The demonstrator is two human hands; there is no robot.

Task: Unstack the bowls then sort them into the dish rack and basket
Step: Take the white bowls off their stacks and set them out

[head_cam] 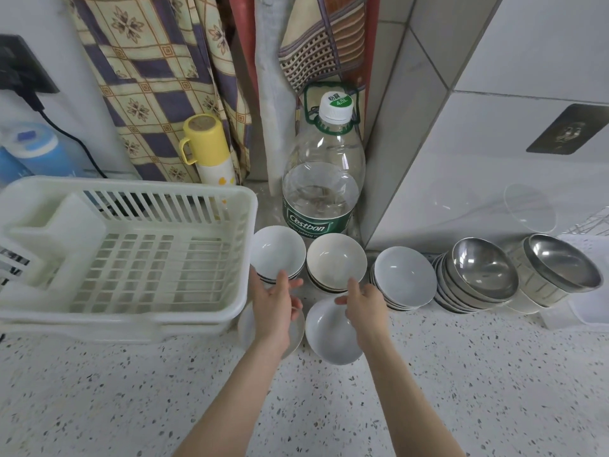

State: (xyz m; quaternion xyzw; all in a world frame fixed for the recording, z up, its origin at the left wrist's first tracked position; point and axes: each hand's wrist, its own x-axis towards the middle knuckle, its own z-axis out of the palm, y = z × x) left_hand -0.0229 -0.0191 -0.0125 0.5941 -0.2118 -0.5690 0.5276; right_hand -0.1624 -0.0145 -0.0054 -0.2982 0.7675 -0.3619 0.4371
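Note:
Five bowl stacks line the back of the speckled counter: white bowls [276, 250], cream bowls [336, 257], pale blue-white bowls [407, 273], steel bowls on blue-rimmed ones [482, 268], and a steel bowl tilted on cream ones [565, 262]. Two single white bowls sit in front, one [245, 326] largely under my left hand, the other [329, 338] under my right hand. My left hand [275, 303] reaches forward, fingertips at the near rim of the white stack. My right hand [362, 306] has its fingertip at the cream stack's near rim. Neither hand holds anything.
An empty white plastic dish rack [131, 258] fills the left side. A large Cestbon water bottle [321, 192] stands behind the bowls, a yellow-capped flask [211, 150] beside the curtain. A wire basket edge [591, 222] and a clear container [583, 311] are at the far right.

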